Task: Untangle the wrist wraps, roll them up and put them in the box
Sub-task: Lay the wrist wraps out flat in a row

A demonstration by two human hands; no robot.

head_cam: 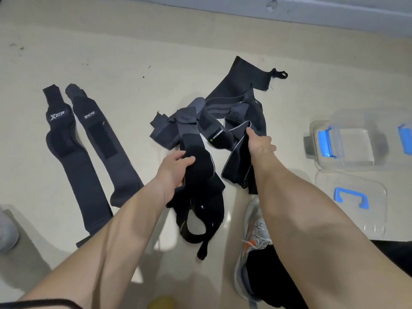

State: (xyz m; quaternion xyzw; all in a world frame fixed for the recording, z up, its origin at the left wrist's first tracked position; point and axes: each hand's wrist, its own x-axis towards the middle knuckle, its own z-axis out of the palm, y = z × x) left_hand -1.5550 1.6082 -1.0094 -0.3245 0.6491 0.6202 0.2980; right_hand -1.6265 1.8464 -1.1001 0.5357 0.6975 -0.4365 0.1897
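A tangled heap of dark wrist wraps [225, 117] lies on the pale floor in the middle. My left hand [175, 172] grips a black wrap [200, 192] whose looped end hangs down toward me. My right hand [259, 142] pinches the grey-edged wrap [237, 166] at the heap's right side. Two wraps lie flat and separate on the left, one with a white logo [66, 157] and one with a dark patch [107, 152]. The clear plastic box [347, 141] with blue latches stands open at the right.
The box's clear lid [350, 197] with a blue handle lies on the floor in front of the box. My shoe [254, 241] is planted below the heap. A grey wall base [289, 12] runs along the top. Another grey shoe [6, 228] is at the left edge.
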